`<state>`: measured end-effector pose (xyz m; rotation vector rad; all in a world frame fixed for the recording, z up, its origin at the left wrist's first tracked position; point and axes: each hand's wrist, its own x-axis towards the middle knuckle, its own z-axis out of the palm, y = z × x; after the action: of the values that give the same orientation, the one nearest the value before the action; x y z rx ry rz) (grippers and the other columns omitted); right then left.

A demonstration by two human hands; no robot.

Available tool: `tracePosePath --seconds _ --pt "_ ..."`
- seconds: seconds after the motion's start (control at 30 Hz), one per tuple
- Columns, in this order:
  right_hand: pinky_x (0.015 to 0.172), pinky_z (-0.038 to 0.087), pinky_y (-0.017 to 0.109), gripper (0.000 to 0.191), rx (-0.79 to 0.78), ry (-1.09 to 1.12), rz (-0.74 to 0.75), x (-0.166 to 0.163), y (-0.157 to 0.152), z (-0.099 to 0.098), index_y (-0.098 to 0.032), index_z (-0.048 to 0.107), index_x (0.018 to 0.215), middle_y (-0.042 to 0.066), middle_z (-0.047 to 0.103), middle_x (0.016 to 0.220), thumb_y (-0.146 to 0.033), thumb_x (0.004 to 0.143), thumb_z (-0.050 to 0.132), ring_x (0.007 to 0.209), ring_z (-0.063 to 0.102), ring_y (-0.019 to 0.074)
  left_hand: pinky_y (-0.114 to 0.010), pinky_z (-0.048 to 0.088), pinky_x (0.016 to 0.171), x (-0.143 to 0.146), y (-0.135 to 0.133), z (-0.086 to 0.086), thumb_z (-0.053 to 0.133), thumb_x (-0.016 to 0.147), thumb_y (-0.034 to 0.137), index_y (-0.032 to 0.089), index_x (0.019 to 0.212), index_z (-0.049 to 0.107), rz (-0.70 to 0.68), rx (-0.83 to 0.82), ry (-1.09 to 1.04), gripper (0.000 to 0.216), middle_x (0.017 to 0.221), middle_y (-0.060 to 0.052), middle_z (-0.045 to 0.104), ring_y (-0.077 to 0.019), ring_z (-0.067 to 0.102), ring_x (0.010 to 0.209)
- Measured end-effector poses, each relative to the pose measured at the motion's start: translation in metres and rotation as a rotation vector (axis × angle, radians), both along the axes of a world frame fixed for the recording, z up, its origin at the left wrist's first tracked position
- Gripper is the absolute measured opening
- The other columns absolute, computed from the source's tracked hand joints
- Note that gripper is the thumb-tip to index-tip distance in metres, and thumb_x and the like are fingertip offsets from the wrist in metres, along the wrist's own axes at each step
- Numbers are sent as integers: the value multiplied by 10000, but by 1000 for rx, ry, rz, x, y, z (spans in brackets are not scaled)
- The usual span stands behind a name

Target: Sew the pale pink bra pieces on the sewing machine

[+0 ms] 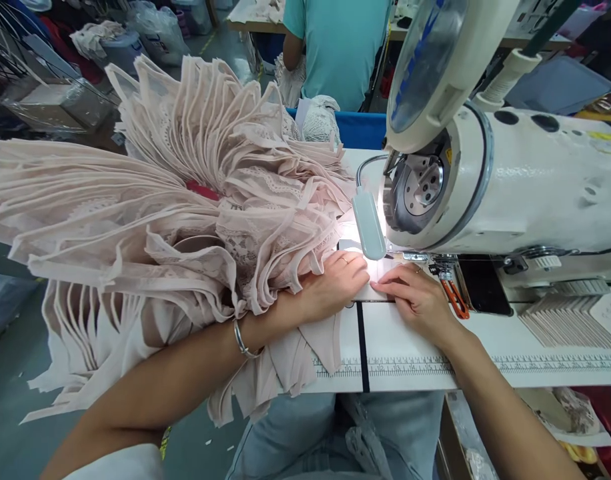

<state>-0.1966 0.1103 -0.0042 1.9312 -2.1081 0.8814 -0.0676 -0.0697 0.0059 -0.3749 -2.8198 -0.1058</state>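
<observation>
My left hand [335, 283] lies flat with fingers stretched out, pressing a pale pink fabric piece [315, 337] onto the white sewing table [405, 340] just left of the needle area. My right hand [418, 300] also rests flat, fingers extended toward the brightly lit spot under the white sewing machine [510, 180]. The fingertips of both hands nearly meet there. A big fanned stack of pink lace-trimmed garments [185, 193] spreads over the table's left side and hangs off its edge. A silver bracelet [241, 339] sits on my left wrist.
A lamp [368, 223] on a gooseneck shines over the needle. Orange-handled snips [455, 297] lie right of my right hand. A stack of beige labels [565, 320] sits at the right. A printed ruler [485, 365] runs along the table's front. A person in a teal shirt [340, 47] stands behind.
</observation>
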Motion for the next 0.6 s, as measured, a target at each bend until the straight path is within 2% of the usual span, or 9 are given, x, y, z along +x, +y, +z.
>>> tracePosePath --seconds 0.1,0.27,0.6 --pt "779 532 320 362 29 37 -16 0 1 -1 -242 751 917 40 704 910 -28 875 462 882 615 169 -340 419 876 3 -1 5 368 958 46 120 916 566 7 3 -64 215 1060 -111 621 -202 579 949" --pt "833 556 326 389 62 110 -73 1 2 -3 -247 750 990 31 733 964 -12 878 462 912 645 167 -411 403 971 3 -1 -1 305 950 32 121 1022 571 37 -31 -93 289 1201 -146 613 -234 578 1057" --pt "857 556 327 387 29 158 -67 1 1 -4 -214 728 1009 31 740 1009 27 851 470 937 659 172 -440 343 1067 3 0 -7 338 926 20 123 1100 560 77 12 -125 300 1292 -147 595 -242 548 1189"
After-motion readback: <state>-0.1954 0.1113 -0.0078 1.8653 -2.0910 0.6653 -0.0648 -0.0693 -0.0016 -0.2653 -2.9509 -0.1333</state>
